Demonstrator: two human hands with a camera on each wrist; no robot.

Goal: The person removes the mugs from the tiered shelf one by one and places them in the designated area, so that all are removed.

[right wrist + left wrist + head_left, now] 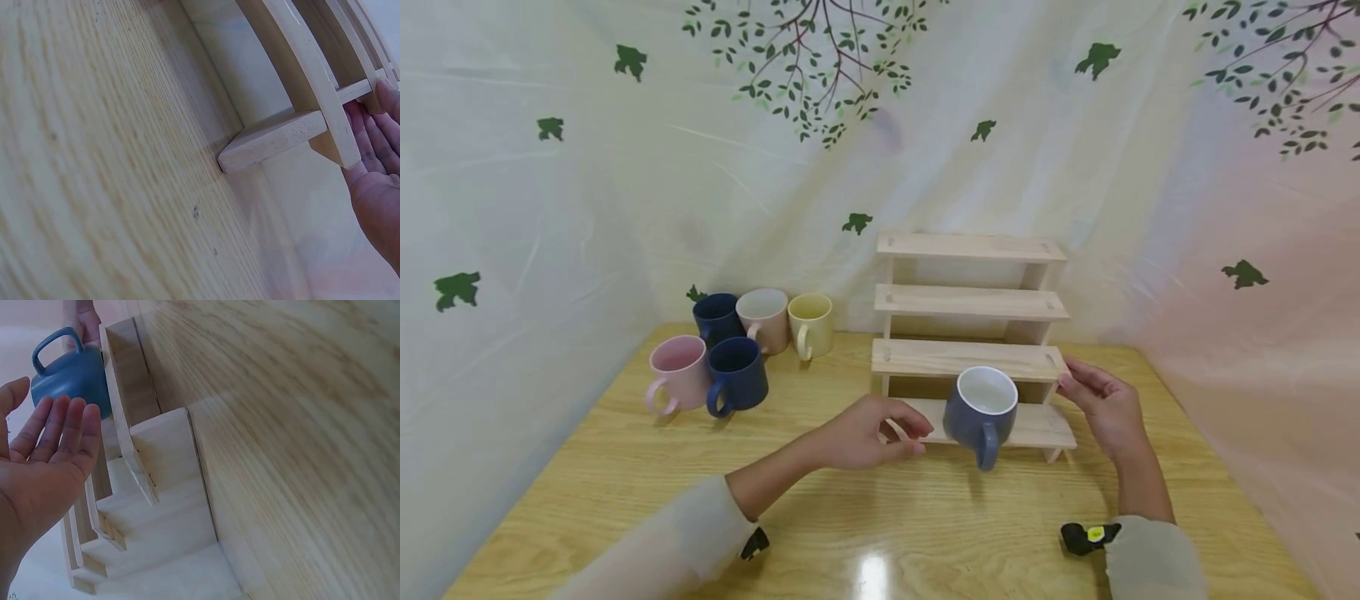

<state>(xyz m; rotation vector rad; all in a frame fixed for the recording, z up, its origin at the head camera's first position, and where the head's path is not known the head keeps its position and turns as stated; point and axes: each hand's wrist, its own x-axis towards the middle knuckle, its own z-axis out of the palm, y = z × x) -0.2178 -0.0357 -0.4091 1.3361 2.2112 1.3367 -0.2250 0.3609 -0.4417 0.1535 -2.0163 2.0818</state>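
Note:
A blue-grey mug [962,421] with a white inside stands on the lowest step of a four-step wooden shelf [958,358], its handle facing the front. Just left of the mug is my left hand [868,435], fingers loosely bent with nothing in them. In the left wrist view that palm [44,487] shows beside the mug [78,381]; whether the fingertips touch it, I cannot tell. My right hand [1108,410] pinches the right end of the second step from the bottom. The right wrist view shows its thumb [389,99] on the board and the fingers beneath.
At the back left of the wooden table [820,533] several mugs stand grouped: a pink mug [681,375], two navy mugs, including a front one [739,375], a pale pink mug [765,321] and a yellow mug [812,325]. A leaf-printed curtain [760,208] hangs behind the table.

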